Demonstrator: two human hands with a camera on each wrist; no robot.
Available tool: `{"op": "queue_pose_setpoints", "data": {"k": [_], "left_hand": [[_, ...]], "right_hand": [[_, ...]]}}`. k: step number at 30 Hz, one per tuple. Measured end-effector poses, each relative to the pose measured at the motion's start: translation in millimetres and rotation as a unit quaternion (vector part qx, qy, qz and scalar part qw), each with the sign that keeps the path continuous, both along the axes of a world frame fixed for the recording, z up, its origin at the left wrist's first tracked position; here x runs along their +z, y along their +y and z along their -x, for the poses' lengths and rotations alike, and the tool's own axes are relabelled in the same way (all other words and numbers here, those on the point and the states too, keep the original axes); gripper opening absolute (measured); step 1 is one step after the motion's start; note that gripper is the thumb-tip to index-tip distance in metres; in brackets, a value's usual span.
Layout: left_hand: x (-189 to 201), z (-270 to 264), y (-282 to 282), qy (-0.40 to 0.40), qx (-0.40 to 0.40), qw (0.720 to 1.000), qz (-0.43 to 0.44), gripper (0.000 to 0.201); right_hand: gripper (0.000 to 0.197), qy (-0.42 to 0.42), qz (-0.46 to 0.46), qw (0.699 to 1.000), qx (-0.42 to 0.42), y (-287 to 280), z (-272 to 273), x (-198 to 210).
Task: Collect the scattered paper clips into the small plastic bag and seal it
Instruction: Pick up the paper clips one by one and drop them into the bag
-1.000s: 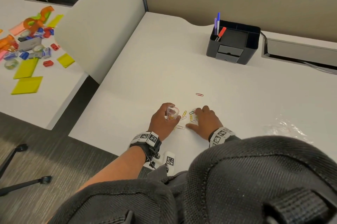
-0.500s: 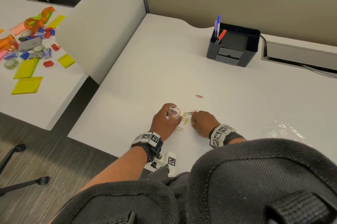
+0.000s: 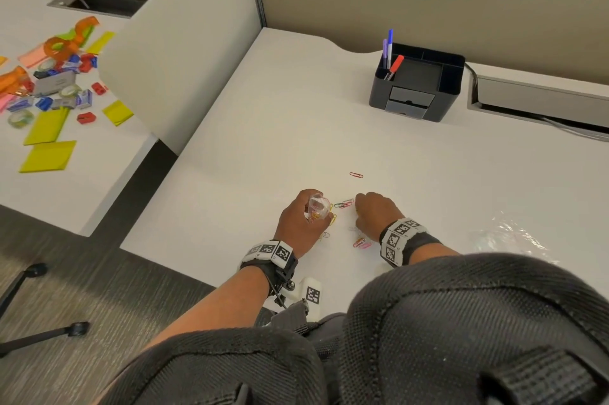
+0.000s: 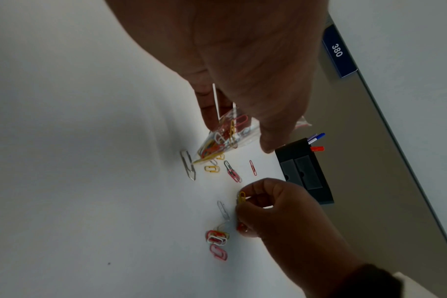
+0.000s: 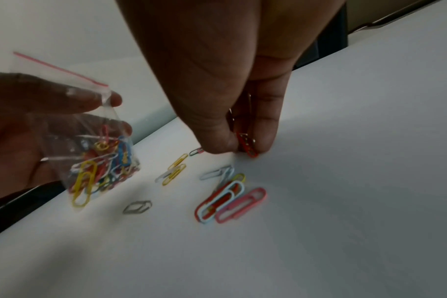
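Observation:
My left hand (image 3: pixel 301 223) grips a small clear plastic bag (image 3: pixel 317 207) (image 5: pixel 100 153) (image 4: pixel 225 139) with a red zip strip, its mouth open and several coloured paper clips inside. My right hand (image 3: pixel 374 213) is curled over the white desk just to the right, pinching a few paper clips (image 5: pixel 246 144); a yellow one (image 4: pixel 241 197) shows between its fingers. Several loose clips lie between and near the hands: a red, white and pink cluster (image 5: pixel 230 203) (image 3: pixel 362 243), yellow ones (image 5: pixel 175 171), a grey one (image 5: pixel 137 206). A lone red clip (image 3: pixel 356 175) lies farther back.
A black desk organiser (image 3: pixel 417 84) with pens stands at the back. Crumpled clear plastic (image 3: pixel 507 236) lies to the right. A white partition (image 3: pixel 178 51) separates a second desk with sticky notes and tape. The desk's front edge is close to my wrists.
My right hand has drawn back from flat on the desk into a curled pinch holding clips. The left hand with the bag has stayed in place.

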State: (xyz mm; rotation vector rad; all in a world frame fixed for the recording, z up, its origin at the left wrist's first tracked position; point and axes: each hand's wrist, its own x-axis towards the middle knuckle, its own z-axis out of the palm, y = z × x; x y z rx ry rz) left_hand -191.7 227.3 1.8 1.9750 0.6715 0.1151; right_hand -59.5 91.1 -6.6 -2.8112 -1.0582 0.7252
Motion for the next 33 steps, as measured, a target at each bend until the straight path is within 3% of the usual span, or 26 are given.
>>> {"op": "queue_pose_setpoints", "data": {"k": [6, 10, 12, 18, 22, 25, 28, 33], "left_hand": [[1.6, -3.7, -1.7, -0.002, -0.002, 1.000, -0.004, 0.043], [-0.4, -4.8, -3.2, -0.006, -0.003, 1.000, -0.004, 0.042], [-0.9, -6.1, -4.2, -0.009, -0.004, 1.000, -0.005, 0.042], [0.9, -12.9, -12.2, -0.014, -0.017, 1.000, 0.002, 0.042], [3.6, -17.9, -16.2, -0.010, -0.025, 1.000, -0.011, 0.045], [5.3, -19.2, -18.5, -0.009, -0.026, 1.000, -0.013, 0.045], [5.7, -18.8, -20.1, -0.010, -0.026, 1.000, -0.011, 0.048], [1.8, -17.0, -21.2, -0.005, -0.025, 1.000, 0.001, 0.044]], "right_hand": [[0.023, 0.031, -0.020, 0.996, -0.080, -9.7, -14.0, 3.4], [0.011, 0.138, -0.121, 0.962, -0.202, -14.4, -19.1, 12.2], [0.011, 0.173, -0.173, 0.945, -0.217, -12.8, -19.1, 26.7], [0.013, 0.214, -0.255, 0.933, -0.134, 3.5, -14.0, 80.6], [0.022, 0.125, -0.179, 0.976, 0.001, 14.9, -7.0, 94.9], [0.028, 0.061, -0.133, 0.987, 0.074, 18.8, -2.0, 96.0], [0.025, 0.077, -0.164, 0.982, 0.051, 16.6, -2.5, 99.4], [0.018, 0.172, -0.218, 0.960, -0.040, 8.9, -7.0, 92.7]]}}
